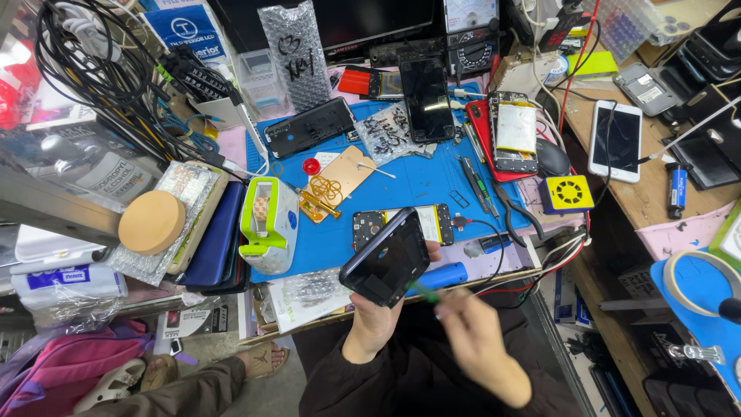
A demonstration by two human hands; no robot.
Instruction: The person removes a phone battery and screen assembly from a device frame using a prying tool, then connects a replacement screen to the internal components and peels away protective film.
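Note:
My left hand (376,315) holds a dark phone (385,259) tilted up above the front edge of the blue work mat (401,181). Its black inner side faces me. My right hand (472,333), blurred by motion, grips a thin green-handled tool (423,293) whose tip touches the phone's lower edge. Just behind the held phone an opened phone with a yellow-labelled battery (434,222) lies on the mat, with a cable plugged into it. A blue cylinder (441,276) lies at the bench edge under the phone.
Several phones and phone parts lie on the mat, among them a black phone (427,99) and an opened red phone (511,131). A green-white tool (268,224), tweezers (477,184), a yellow fan box (566,193), a white phone (615,140) and tangled cables (100,69) crowd the bench.

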